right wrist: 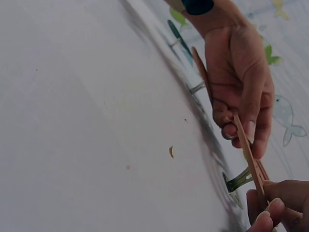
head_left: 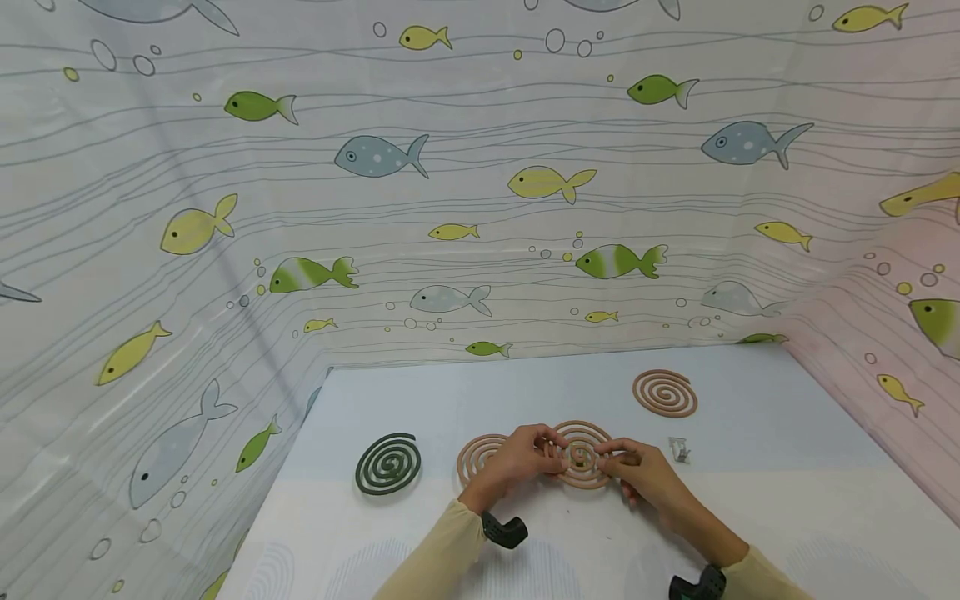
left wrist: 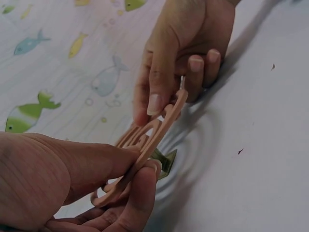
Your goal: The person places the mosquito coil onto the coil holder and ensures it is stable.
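Observation:
A brown mosquito coil (head_left: 581,426) is held level between both hands, raised above the table on a small metal stand (left wrist: 166,164). My left hand (head_left: 517,457) pinches its left edge between thumb and fingers. On the opposite edge, the thumb and fingers of my right hand (head_left: 651,477) pinch the same coil. The stand's base shows below the coil in both wrist views; whether its tip is fixed in the coil's centre is hard to tell. Partly behind my left hand is another brown mosquito coil (head_left: 474,457), held up by its own stand (right wrist: 197,88).
A dark green mosquito coil (head_left: 388,464) stands raised at the left. One more brown mosquito coil (head_left: 665,393) lies at the back right, with a loose metal stand (head_left: 679,450) in front of it. Small crumbs dot the white table (head_left: 795,500). Fish-patterned sheets (head_left: 465,258) enclose it.

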### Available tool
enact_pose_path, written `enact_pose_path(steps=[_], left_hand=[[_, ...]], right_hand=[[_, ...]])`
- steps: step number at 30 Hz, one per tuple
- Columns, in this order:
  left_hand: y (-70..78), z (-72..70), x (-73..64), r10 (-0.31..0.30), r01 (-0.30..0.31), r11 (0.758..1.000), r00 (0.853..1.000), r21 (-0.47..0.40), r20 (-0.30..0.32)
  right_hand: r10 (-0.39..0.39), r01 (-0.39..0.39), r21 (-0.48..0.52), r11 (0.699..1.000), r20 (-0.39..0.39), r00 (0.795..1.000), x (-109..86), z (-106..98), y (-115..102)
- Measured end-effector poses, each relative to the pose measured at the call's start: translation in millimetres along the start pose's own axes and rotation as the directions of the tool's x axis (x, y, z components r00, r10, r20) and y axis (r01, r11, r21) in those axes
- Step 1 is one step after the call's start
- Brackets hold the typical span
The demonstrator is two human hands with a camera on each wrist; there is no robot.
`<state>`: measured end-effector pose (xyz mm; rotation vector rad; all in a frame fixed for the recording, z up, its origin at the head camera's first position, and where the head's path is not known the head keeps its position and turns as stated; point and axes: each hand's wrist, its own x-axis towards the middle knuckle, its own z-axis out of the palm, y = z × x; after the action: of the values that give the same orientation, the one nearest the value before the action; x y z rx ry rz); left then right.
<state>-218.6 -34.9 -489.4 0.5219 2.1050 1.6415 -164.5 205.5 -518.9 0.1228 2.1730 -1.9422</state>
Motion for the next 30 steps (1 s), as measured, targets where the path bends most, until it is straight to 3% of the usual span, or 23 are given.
enact_pose_path(steps=[4, 22, 30], left_hand=[[-0.3, 1.9, 0.3, -0.002, 0.002, 1.000, 1.000, -0.003, -0.005], [2.4, 6.5, 5.5, -0.003, 0.010, 0.992, 0.998, 0.130, -0.057], [0.4, 8.4, 7.4, -0.016, 0.023, 0.994, 0.997, 0.106, -0.073]], right_hand=[[-0.005, 0.005, 0.003, 1.000, -0.004, 1.000, 0.2, 0.5, -1.5], [0.017, -0.019, -0.035, 0.999, -0.058, 0.998, 3.0, 3.1, -4.7], [0.011, -0.015, -0.058, 0.998, -0.069, 0.998, 5.0, 4.8, -5.8]])
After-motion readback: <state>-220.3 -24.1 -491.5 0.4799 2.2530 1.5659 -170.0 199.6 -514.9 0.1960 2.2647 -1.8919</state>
